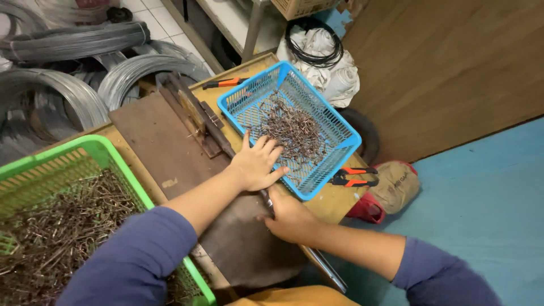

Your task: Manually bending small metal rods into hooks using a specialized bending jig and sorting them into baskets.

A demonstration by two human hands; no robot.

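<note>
My left hand point(256, 163) lies with fingers spread over the near edge of a blue plastic basket point(342, 132), touching the heap of small bent brown wire pieces point(294, 131) inside it. My right hand point(290, 216) is closed around the long metal lever handle point(267, 199) of a bench tool point(195, 113) mounted on a dark board point(164, 147). The lever runs from the tool toward me, between my two hands.
A green basket point(107, 156) full of similar wire pieces sits at the left. Coils of grey wire point(68, 85) lie on the floor behind. Orange-handled pliers point(354, 177) rest by the blue basket, another orange tool point(226, 83) behind it. Cloth bundle point(331, 68), glove and bag point(396, 187) lie at the right.
</note>
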